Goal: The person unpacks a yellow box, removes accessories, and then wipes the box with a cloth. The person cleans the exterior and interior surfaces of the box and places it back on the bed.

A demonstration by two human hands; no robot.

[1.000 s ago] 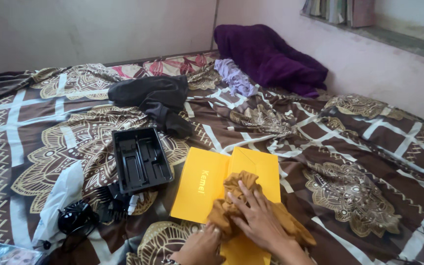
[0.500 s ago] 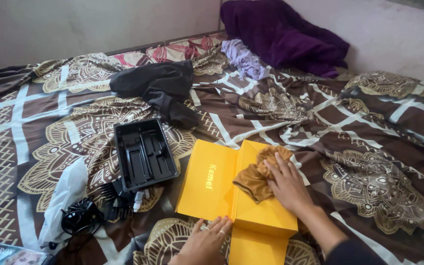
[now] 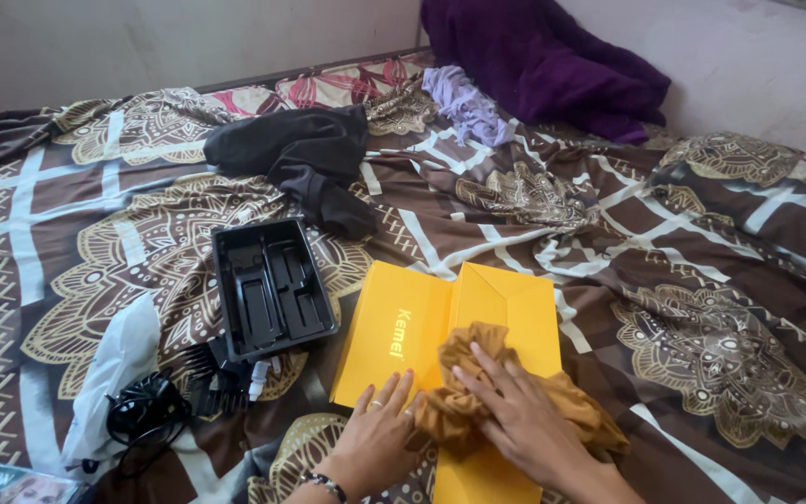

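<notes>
Head view looks down on a brown bedspread with gold medallions and white bands (image 3: 142,243), which covers the whole bed. On it, near the lower middle, lies an opened yellow cardboard box (image 3: 403,322), its lid spread flat to the left. A crumpled mustard-brown cloth (image 3: 478,392) sits bunched on the box's near part. The right hand (image 3: 515,420) lies on top of this cloth, fingers spread and slightly curled, pressing it down rather than closing round it. The left hand (image 3: 377,434) rests flat and open on the lid's lower edge, fingertips just beside the cloth, a ring on one finger and a bracelet at the wrist. Left of the box lies a black moulded plastic tray (image 3: 268,289), and below that a coiled black cord (image 3: 146,415).
</notes>
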